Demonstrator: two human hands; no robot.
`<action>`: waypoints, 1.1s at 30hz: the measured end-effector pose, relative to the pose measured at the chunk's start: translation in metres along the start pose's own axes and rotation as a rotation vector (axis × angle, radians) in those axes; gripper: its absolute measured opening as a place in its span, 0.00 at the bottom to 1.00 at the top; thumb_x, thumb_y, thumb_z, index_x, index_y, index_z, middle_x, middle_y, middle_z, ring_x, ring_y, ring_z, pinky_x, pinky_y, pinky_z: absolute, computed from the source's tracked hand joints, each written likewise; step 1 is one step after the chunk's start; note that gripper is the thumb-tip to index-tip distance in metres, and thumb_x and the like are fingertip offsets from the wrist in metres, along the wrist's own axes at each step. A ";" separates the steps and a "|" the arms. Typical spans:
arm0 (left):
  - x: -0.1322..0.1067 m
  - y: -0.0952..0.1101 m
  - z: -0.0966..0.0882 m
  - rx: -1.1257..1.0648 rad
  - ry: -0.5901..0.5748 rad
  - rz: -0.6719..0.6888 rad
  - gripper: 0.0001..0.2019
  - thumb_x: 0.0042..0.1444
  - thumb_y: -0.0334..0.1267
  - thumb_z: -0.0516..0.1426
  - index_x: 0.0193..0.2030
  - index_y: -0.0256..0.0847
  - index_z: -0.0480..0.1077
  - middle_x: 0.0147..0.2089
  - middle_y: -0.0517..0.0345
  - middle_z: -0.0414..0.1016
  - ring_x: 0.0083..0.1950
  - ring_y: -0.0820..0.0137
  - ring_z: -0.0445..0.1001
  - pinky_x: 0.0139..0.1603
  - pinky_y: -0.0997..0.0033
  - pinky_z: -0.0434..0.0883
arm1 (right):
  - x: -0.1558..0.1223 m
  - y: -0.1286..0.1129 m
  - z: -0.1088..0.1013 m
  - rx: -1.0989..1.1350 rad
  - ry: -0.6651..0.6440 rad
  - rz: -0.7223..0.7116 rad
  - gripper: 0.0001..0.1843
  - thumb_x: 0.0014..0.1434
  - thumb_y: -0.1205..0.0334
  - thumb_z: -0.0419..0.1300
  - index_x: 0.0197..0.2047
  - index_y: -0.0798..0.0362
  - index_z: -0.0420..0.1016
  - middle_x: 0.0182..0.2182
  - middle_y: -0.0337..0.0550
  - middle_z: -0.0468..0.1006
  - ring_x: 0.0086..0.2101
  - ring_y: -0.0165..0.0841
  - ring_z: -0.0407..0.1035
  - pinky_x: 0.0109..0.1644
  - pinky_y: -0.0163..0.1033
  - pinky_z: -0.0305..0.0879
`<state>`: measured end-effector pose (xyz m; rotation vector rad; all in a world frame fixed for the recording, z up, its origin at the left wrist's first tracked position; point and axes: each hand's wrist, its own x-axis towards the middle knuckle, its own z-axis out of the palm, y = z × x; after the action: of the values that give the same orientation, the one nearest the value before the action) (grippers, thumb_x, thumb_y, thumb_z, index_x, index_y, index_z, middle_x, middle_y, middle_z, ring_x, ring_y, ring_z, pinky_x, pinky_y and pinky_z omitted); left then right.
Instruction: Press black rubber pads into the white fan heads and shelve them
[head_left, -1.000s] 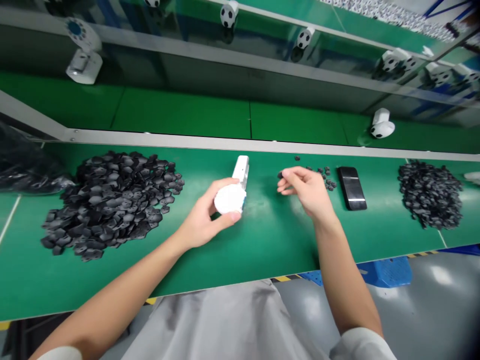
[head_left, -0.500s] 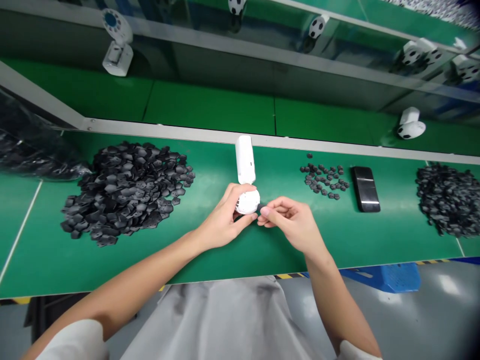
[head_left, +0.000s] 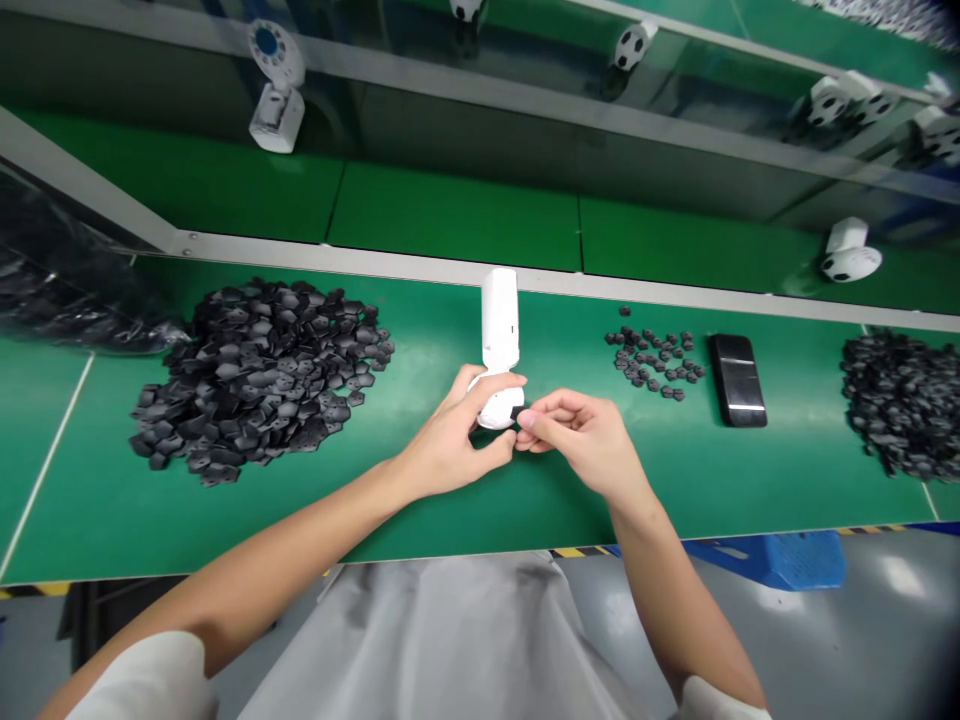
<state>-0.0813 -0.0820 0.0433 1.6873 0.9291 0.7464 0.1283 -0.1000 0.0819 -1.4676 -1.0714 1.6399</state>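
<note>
The left hand [head_left: 446,432] clenches a white plastic dome camera [head_left: 499,320] just above the green table [head_left: 525,510], at 12 o'clock from the wrists, while the right hand [head_left: 581,440], now drawn in beside it, pinches a small black hexagonal piece [head_left: 517,412] against the camera's round head.

Factory assembly line, green workbench [head_left: 510,520]

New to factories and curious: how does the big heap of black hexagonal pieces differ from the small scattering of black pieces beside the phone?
The big heap is a dense, overlapping mound; the small scattering lies loose, with gaps between pieces. The heap spreads over far more of the green bench. The heap's pieces look larger than the scattering's. Both are dark, many-sided.
</note>
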 end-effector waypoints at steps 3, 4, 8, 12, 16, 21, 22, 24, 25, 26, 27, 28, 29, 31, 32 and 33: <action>0.001 0.001 0.004 0.000 0.057 0.034 0.32 0.56 0.46 0.71 0.66 0.51 0.67 0.59 0.52 0.63 0.51 0.64 0.73 0.55 0.61 0.75 | 0.000 0.000 0.003 -0.023 0.024 0.009 0.14 0.52 0.54 0.80 0.33 0.52 0.83 0.29 0.41 0.87 0.29 0.34 0.81 0.36 0.35 0.79; 0.001 0.001 0.006 0.004 0.080 0.045 0.31 0.56 0.47 0.72 0.64 0.50 0.68 0.58 0.52 0.64 0.51 0.64 0.73 0.55 0.61 0.75 | 0.000 0.000 0.005 -0.033 0.031 0.008 0.13 0.52 0.54 0.80 0.32 0.52 0.83 0.29 0.41 0.86 0.28 0.33 0.80 0.34 0.34 0.78; 0.001 0.001 0.010 -0.009 0.139 0.088 0.25 0.59 0.48 0.71 0.60 0.49 0.71 0.55 0.53 0.68 0.49 0.66 0.74 0.52 0.63 0.74 | -0.005 -0.001 0.009 -0.062 0.062 -0.006 0.13 0.51 0.57 0.80 0.29 0.51 0.82 0.25 0.39 0.84 0.26 0.31 0.78 0.32 0.32 0.76; -0.002 0.000 0.011 -0.028 0.170 0.158 0.21 0.61 0.46 0.69 0.58 0.47 0.72 0.52 0.53 0.69 0.47 0.66 0.74 0.50 0.65 0.73 | -0.009 0.003 0.012 -0.068 0.088 -0.025 0.14 0.53 0.56 0.79 0.28 0.51 0.80 0.27 0.41 0.85 0.27 0.33 0.79 0.33 0.35 0.77; 0.001 -0.001 0.009 -0.009 0.151 0.197 0.21 0.61 0.44 0.70 0.58 0.46 0.73 0.52 0.52 0.69 0.45 0.68 0.73 0.46 0.67 0.72 | -0.009 0.011 0.015 -0.052 0.072 -0.061 0.14 0.55 0.56 0.78 0.28 0.51 0.79 0.27 0.40 0.85 0.27 0.33 0.78 0.32 0.35 0.74; 0.010 -0.004 0.001 -0.124 0.094 0.187 0.16 0.62 0.42 0.68 0.55 0.45 0.76 0.48 0.55 0.74 0.43 0.68 0.74 0.43 0.69 0.71 | -0.001 0.004 -0.013 -0.141 -0.047 -0.198 0.11 0.66 0.51 0.69 0.37 0.50 0.84 0.31 0.41 0.86 0.31 0.35 0.81 0.38 0.38 0.76; 0.011 -0.004 -0.001 -0.156 0.092 0.147 0.14 0.64 0.42 0.67 0.54 0.44 0.76 0.47 0.55 0.75 0.41 0.70 0.74 0.41 0.71 0.70 | 0.002 0.000 -0.026 -0.173 -0.010 -0.228 0.15 0.70 0.48 0.65 0.40 0.50 0.86 0.32 0.42 0.86 0.31 0.35 0.80 0.37 0.39 0.76; 0.009 -0.005 -0.007 -0.234 0.093 0.034 0.11 0.66 0.43 0.65 0.52 0.44 0.77 0.43 0.57 0.76 0.34 0.73 0.71 0.34 0.73 0.67 | 0.012 -0.007 -0.057 -0.301 0.210 -0.312 0.22 0.74 0.44 0.58 0.44 0.51 0.86 0.34 0.44 0.86 0.29 0.34 0.77 0.36 0.40 0.74; 0.008 -0.006 -0.010 -0.280 0.092 -0.021 0.11 0.66 0.44 0.64 0.51 0.44 0.77 0.41 0.58 0.76 0.32 0.74 0.70 0.31 0.74 0.66 | 0.019 -0.009 -0.074 -0.421 0.365 -0.361 0.24 0.74 0.43 0.57 0.44 0.52 0.87 0.34 0.45 0.85 0.28 0.34 0.75 0.35 0.41 0.72; 0.007 -0.006 -0.013 -0.330 0.087 -0.065 0.11 0.66 0.46 0.64 0.50 0.44 0.77 0.38 0.60 0.75 0.30 0.75 0.68 0.28 0.75 0.64 | 0.026 -0.011 -0.089 -0.561 0.490 -0.398 0.23 0.74 0.44 0.58 0.44 0.52 0.87 0.34 0.45 0.85 0.28 0.35 0.74 0.36 0.42 0.71; 0.005 -0.007 -0.016 -0.375 0.080 -0.098 0.11 0.65 0.46 0.65 0.49 0.44 0.77 0.36 0.60 0.74 0.28 0.75 0.67 0.27 0.75 0.63 | 0.034 -0.011 -0.102 -0.706 0.559 -0.423 0.21 0.73 0.45 0.60 0.46 0.51 0.88 0.34 0.45 0.84 0.30 0.37 0.75 0.38 0.43 0.70; 0.005 -0.007 -0.018 -0.405 0.071 -0.121 0.11 0.65 0.47 0.65 0.48 0.44 0.78 0.34 0.61 0.74 0.28 0.75 0.67 0.26 0.75 0.63 | 0.042 -0.010 -0.114 -0.847 0.592 -0.438 0.19 0.72 0.46 0.61 0.47 0.51 0.88 0.35 0.46 0.83 0.33 0.38 0.75 0.41 0.44 0.70; 0.004 -0.007 -0.020 -0.419 0.063 -0.135 0.11 0.65 0.47 0.65 0.48 0.44 0.78 0.35 0.60 0.75 0.28 0.74 0.67 0.26 0.76 0.63 | 0.050 -0.009 -0.122 -0.971 0.599 -0.433 0.18 0.71 0.47 0.62 0.49 0.49 0.88 0.36 0.46 0.82 0.35 0.39 0.75 0.42 0.45 0.70; 0.005 -0.007 -0.022 -0.432 0.058 -0.116 0.14 0.65 0.46 0.65 0.55 0.47 0.77 0.39 0.58 0.77 0.30 0.73 0.69 0.27 0.75 0.64 | 0.061 -0.006 -0.132 -1.151 0.569 -0.398 0.16 0.69 0.49 0.64 0.52 0.47 0.88 0.39 0.47 0.81 0.37 0.41 0.75 0.44 0.46 0.69; 0.006 -0.006 -0.023 -0.442 0.062 -0.082 0.20 0.65 0.46 0.65 0.62 0.50 0.73 0.42 0.56 0.78 0.33 0.71 0.71 0.29 0.74 0.67 | 0.065 -0.004 -0.135 -1.207 0.550 -0.380 0.16 0.69 0.49 0.64 0.52 0.47 0.88 0.40 0.47 0.80 0.37 0.41 0.75 0.43 0.46 0.69; 0.008 -0.004 -0.022 -0.458 0.067 -0.040 0.30 0.64 0.45 0.66 0.71 0.54 0.65 0.45 0.55 0.79 0.35 0.69 0.73 0.31 0.73 0.70 | 0.067 -0.004 -0.136 -1.247 0.533 -0.373 0.16 0.69 0.50 0.64 0.52 0.46 0.88 0.41 0.47 0.80 0.38 0.41 0.76 0.42 0.45 0.69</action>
<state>-0.0967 -0.0639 0.0461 1.2450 0.7634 0.9153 0.2541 -0.0199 0.0528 -2.0425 -1.9834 0.1387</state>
